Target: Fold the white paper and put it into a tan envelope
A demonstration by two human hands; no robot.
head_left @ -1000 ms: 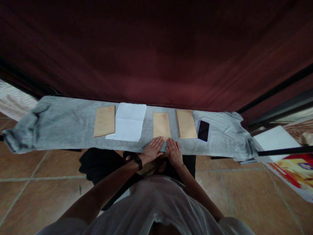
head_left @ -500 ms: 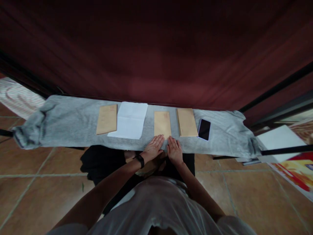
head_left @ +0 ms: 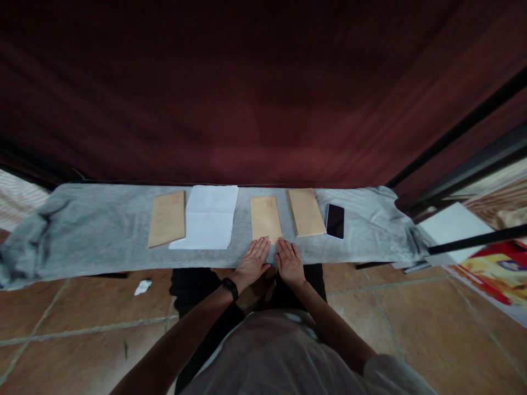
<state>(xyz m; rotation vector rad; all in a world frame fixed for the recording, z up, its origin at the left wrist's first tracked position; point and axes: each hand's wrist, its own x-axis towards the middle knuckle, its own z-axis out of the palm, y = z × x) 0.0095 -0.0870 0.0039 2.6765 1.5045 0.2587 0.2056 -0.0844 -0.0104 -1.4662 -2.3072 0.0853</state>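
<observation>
A brown envelope (head_left: 265, 216) lies flat on a grey cloth-covered surface (head_left: 111, 219) in front of me. My left hand (head_left: 253, 263) rests palm down, its fingers stretched out over the envelope's near left corner. At the near right corner, my right hand (head_left: 290, 263) lies flat with its fingertips on the envelope's edge. Left of the hands are white sheets with a crease (head_left: 211, 216) and a stack of brown envelopes (head_left: 168, 219). Another envelope stack (head_left: 307, 212) sits to the right, beside a dark-screened phone (head_left: 335, 221).
A dark red curtain (head_left: 247, 126) hangs behind the surface. At the right, a black bar (head_left: 477, 240) crosses a white board (head_left: 455, 225), with a red and yellow package (head_left: 494, 274) below. A white scrap (head_left: 143, 287) lies on the tiled floor.
The view has shifted, so the surface and papers appear lower and further left. Both hands remain flat at the envelope's near edge. The white floor scrap has come into view.
</observation>
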